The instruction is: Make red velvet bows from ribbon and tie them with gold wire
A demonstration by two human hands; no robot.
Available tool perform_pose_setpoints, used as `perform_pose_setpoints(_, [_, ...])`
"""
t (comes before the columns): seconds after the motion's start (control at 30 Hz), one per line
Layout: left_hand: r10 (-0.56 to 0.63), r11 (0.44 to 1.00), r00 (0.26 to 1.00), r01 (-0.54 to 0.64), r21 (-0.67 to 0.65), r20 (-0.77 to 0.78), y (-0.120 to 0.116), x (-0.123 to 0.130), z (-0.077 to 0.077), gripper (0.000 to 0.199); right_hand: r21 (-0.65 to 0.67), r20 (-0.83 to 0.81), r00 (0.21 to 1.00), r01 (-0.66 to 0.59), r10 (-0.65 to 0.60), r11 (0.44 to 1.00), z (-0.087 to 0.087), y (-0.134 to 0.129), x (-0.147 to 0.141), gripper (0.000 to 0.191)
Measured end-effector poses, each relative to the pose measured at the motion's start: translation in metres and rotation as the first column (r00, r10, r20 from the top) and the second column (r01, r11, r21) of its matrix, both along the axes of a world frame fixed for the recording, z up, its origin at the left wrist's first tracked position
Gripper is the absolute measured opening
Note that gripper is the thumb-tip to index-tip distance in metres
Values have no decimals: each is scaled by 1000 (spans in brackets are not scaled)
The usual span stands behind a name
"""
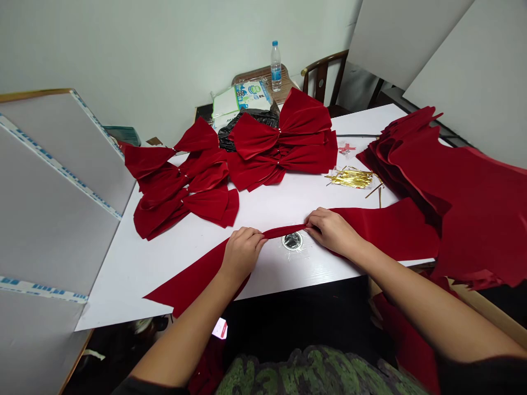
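Observation:
A long strip of red velvet fabric (284,231) is gathered narrow in its middle, just above the table's front part. My left hand (244,249) is closed around the gathered section, with one flat end spreading down to the left. On the other side my right hand (327,227) pinches the same section, and the wider end lies out to the right. Beyond my right hand lies a bundle of gold twist ties (352,178) on clear plastic. Finished red bows (185,206), tied at their centres, are piled at the left, with another pile of red bows (284,134) at the back.
A tall stack of red fabric pieces (473,197) hangs over the right edge of the white table (119,285). A round cable hole (292,240) sits below the strip. Behind are a water bottle (275,66), a wooden chair (327,79) and a black plastic bag (251,123). Grey panels (49,203) stand left.

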State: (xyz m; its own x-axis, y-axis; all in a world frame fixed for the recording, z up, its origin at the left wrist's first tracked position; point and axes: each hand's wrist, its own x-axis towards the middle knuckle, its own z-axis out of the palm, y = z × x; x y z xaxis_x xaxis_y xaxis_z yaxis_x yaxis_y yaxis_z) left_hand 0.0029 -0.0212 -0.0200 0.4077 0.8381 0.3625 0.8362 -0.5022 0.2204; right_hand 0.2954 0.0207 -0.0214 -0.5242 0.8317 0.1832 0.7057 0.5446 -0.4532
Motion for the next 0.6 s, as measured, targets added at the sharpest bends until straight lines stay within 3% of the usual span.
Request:
perform_pose_setpoints(0.33, [28, 992, 959, 9, -128, 282, 4, -9, -2, 18, -135, -182, 982, 26, -51, 991, -2, 3, 9, 18])
perform_pose_setpoints(0.47, [31, 994, 963, -1, -112, 268, 3, -9, -3, 29, -128, -164, 982, 69, -89, 989, -5, 1, 9, 24])
perform_pose_setpoints(0.6, [-5, 998, 996, 10, -60, 88, 4, -10, -1, 28, -84, -86, 989, 113, -120, 990, -4, 0, 6, 17])
